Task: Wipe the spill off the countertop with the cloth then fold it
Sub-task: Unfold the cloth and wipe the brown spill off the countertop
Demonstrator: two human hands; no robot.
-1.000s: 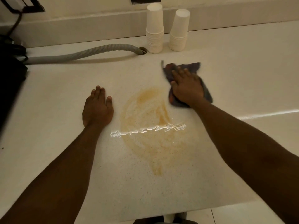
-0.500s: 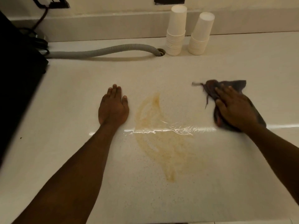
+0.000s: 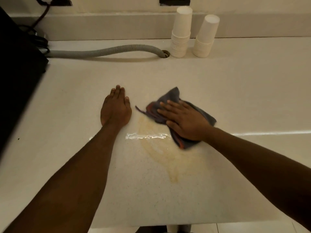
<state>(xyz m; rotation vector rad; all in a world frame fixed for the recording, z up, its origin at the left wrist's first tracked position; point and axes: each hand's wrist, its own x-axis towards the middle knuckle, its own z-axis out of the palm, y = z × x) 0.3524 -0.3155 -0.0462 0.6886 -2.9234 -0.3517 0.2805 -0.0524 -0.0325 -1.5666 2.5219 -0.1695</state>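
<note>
A tan spill (image 3: 168, 157) spreads over the middle of the pale speckled countertop (image 3: 244, 91), with a wet shine across its upper part. A crumpled dark grey cloth (image 3: 170, 96) with a reddish stripe lies on the spill's upper right part. My right hand (image 3: 185, 121) presses flat on the cloth, fingers spread and pointing left. My left hand (image 3: 116, 108) rests palm down on the bare counter just left of the spill, fingers together, holding nothing.
Two stacks of white paper cups (image 3: 181, 32) (image 3: 206, 37) stand at the back wall. A grey corrugated hose (image 3: 104, 51) runs from a counter hole leftward to a black appliance (image 3: 16, 68). The counter's front edge is near the bottom of the view.
My right hand swept the cloth out to the right, then back left onto the spill. The upper part of the spill is smaller. My left hand stayed flat on the counter.
</note>
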